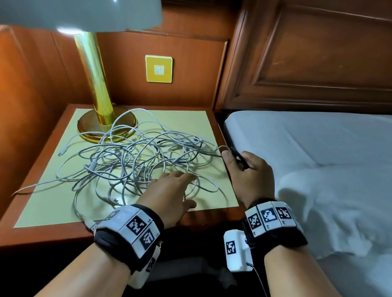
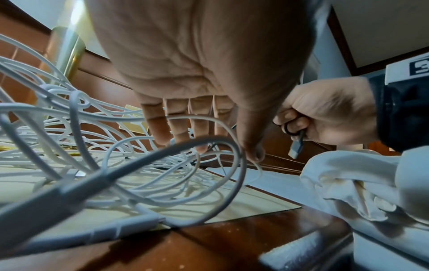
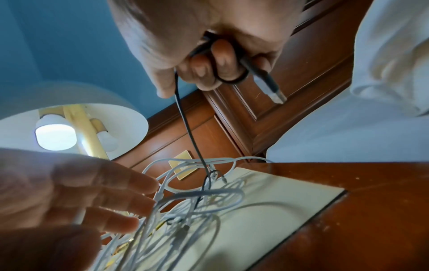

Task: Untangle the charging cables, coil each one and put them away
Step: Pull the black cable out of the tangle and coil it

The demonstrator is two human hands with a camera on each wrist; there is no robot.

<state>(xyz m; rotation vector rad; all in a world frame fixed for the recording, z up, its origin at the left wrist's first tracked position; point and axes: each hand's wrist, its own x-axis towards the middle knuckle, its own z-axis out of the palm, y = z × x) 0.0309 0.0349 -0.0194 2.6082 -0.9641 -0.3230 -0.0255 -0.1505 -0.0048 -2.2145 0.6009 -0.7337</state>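
Right wrist view: black cable (image 3: 185,124) looped around curled right-hand fingers (image 3: 223,55).

You have one black cable (image 3: 185,117), leading off the right edge of the bedside table (image 1: 43,234), and a heap of white cables (image 1: 125,162) on that table, too knotted to count. One lamp (image 1: 95,82) with two bulbs (image 3: 55,134) stands at the table's back left.

Wood-panelled wall (image 1: 188,50), lit lamp (image 1: 96,77), white bed (image 1: 323,149)
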